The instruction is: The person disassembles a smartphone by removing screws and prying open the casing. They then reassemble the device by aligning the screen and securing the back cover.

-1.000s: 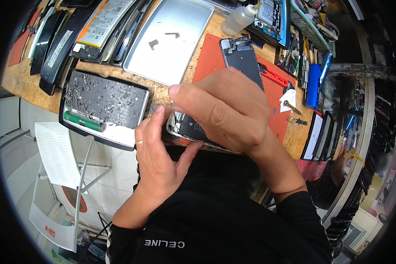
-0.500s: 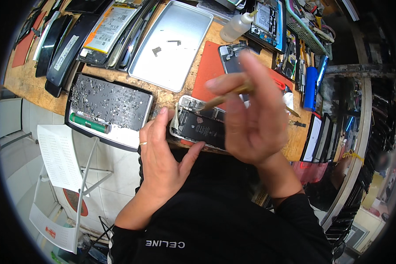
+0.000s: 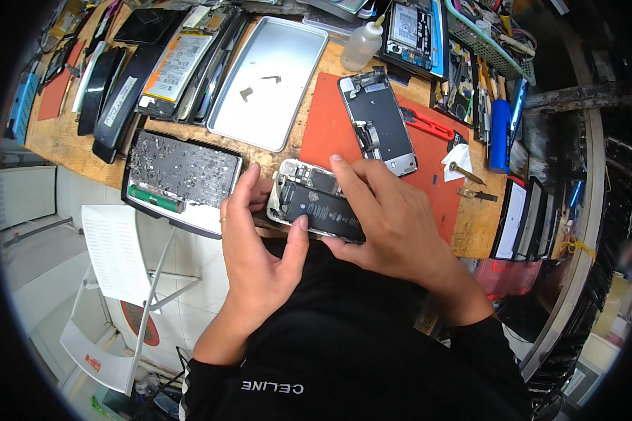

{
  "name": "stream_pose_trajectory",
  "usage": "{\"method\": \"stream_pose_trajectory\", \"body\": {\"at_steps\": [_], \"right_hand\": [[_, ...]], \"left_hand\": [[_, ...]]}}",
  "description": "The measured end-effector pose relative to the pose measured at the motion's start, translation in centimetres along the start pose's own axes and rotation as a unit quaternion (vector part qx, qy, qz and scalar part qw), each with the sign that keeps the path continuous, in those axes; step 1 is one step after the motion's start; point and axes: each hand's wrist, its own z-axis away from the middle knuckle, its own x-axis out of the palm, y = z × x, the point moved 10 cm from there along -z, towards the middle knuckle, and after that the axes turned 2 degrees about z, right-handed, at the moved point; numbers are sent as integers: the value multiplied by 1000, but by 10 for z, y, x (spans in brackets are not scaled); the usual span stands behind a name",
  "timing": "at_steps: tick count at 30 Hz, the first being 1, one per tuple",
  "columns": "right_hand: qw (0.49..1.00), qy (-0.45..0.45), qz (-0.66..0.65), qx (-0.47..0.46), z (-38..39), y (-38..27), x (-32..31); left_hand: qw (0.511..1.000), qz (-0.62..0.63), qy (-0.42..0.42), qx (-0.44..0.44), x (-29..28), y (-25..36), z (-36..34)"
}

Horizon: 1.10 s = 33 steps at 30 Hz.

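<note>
An opened phone body [image 3: 319,203], with its black battery and inner parts showing, is held between my two hands, face up and slightly tilted. My left hand [image 3: 260,242] grips its left end, thumb on the near edge and fingers behind. Across its right end lies my right hand [image 3: 400,224], fingers over the far side and thumb at the near edge, covering that part of the phone. A detached phone screen [image 3: 383,123], its inner side up, rests on the red mat [image 3: 323,105] just beyond my right hand.
A silver tray [image 3: 260,119] with small parts stands at the back. To the left sits a dark tray of screws [image 3: 182,165] holding a green cylinder [image 3: 154,199]. Red pliers [image 3: 428,125], a brass-coloured screwdriver [image 3: 467,172] and a dropper bottle [image 3: 363,48] lie or stand farther right and back.
My right hand has come down onto the phone; the brass-coloured tool it held over it no longer shows there. The detached screen is now in fuller view. My left hand keeps its hold.
</note>
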Motion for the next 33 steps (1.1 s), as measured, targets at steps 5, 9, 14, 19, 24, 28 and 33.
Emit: {"method": "stream_pose_trajectory", "body": {"at_steps": [5, 9, 14, 19, 24, 28, 33], "right_hand": [[995, 79, 31, -56, 7, -18, -14], [989, 116, 60, -73, 16, -31, -22], [972, 184, 114, -93, 23, -43, -28], [971, 193, 108, -87, 29, -47, -29], [977, 181, 79, -82, 32, -45, -31], [975, 186, 89, -82, 34, -45, -30], [976, 190, 72, -73, 36, -45, -31]], "left_hand": [[972, 207, 68, -88, -9, -6, 3], [971, 217, 75, -70, -15, 7, -3], [967, 223, 87, -87, -18, 15, -5], [963, 241, 84, -91, -18, 19, -4], [959, 254, 91, -92, -14, 21, -2], [958, 261, 87, -82, -13, 25, -3], [958, 264, 82, -77, -12, 29, -1]]}}
